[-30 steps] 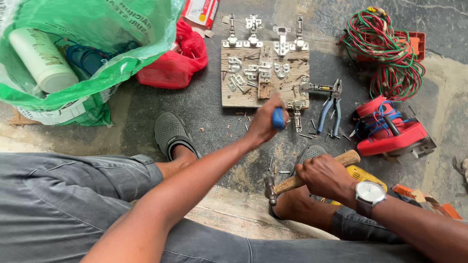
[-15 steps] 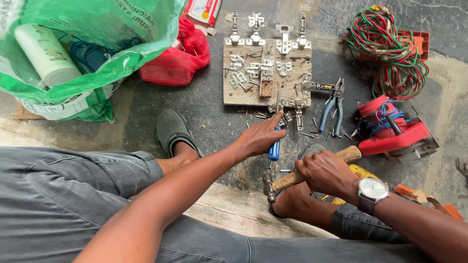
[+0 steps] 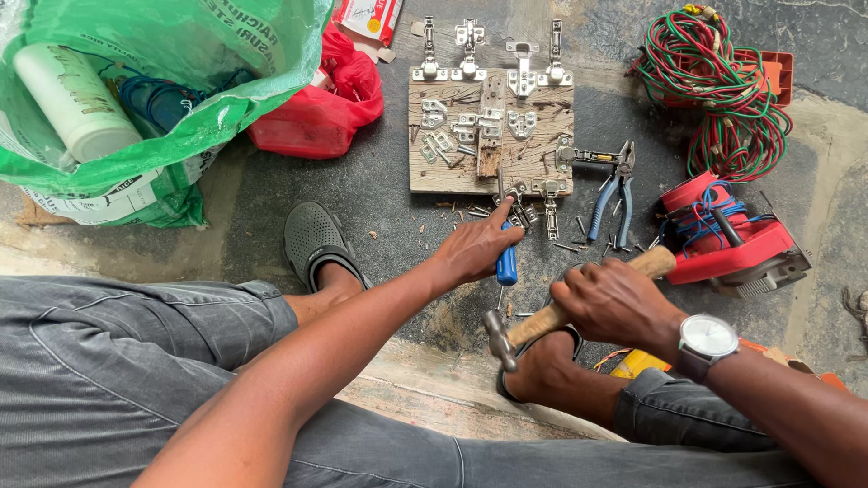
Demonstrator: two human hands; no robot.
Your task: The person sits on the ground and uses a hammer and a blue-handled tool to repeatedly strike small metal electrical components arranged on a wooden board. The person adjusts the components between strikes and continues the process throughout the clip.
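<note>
So the left hand (image 3: 475,248) has its grip wrapped around a blue-handled screwdriver (image 3: 507,265), tip pointing down at the floor, just at 6 o'clock of the wood board (image 3: 452,167). The right hand (image 3: 615,300) is closed around a hammer (image 3: 551,316) by its wooden handle, with the metal head hanging low at about 8 o'clock from the fist, right over the person's foot. There's a watch (image 3: 707,342) on that wrist.

The board lies on the floor at 12 o'clock from both hands and it's covered in metal hinges (image 3: 493,122), with a few more lined up along its far edge. Loose screws (image 3: 570,244) are scattered on the floor between the board and the hands. Blue pliers (image 3: 615,194) lie just at 3 o'clock of the board, and further that way sits a red power tool (image 3: 723,239). A bundle of red and green wire (image 3: 714,86) is at 1 o'clock. Off at 10 o'clock there's a green bag (image 3: 181,99) with a white tube inside, and a red bag (image 3: 316,113) beside it. A grey shoe (image 3: 312,244) is at 9 o'clock of the left hand.
</note>
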